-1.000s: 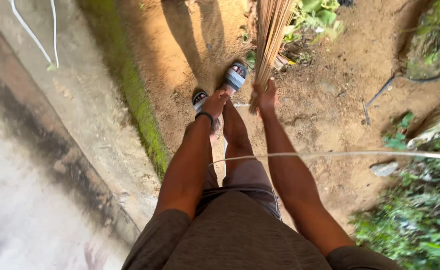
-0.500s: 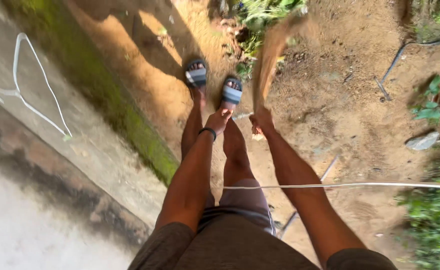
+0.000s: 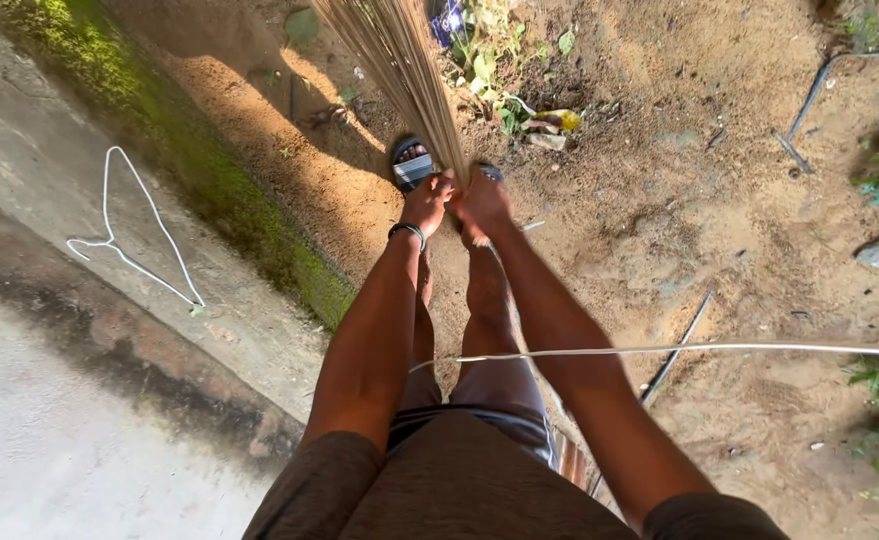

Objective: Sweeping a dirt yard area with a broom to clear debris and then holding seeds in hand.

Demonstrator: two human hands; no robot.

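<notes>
We grip one stick broom [image 3: 400, 70] with our left hand [image 3: 428, 200] and right hand [image 3: 482, 200] (both closed round its base); bristles fan away from the hands, up-left.

Both hands meet at the bound end of a stick broom [image 3: 400, 70]. The right hand [image 3: 482, 203] is closed around the bundle; the left hand [image 3: 428, 202], a dark band at its wrist, grips just beside it, touching. The bristles fan up and away toward the top of the frame, over sandy ground [image 3: 660, 200]. One sandalled foot [image 3: 413, 165] shows below the hands. A white wire hanger [image 3: 125, 240] lies on the concrete ledge [image 3: 40, 180], well apart. A thin pale line [image 3: 710, 349] crosses above the right forearm
</notes>
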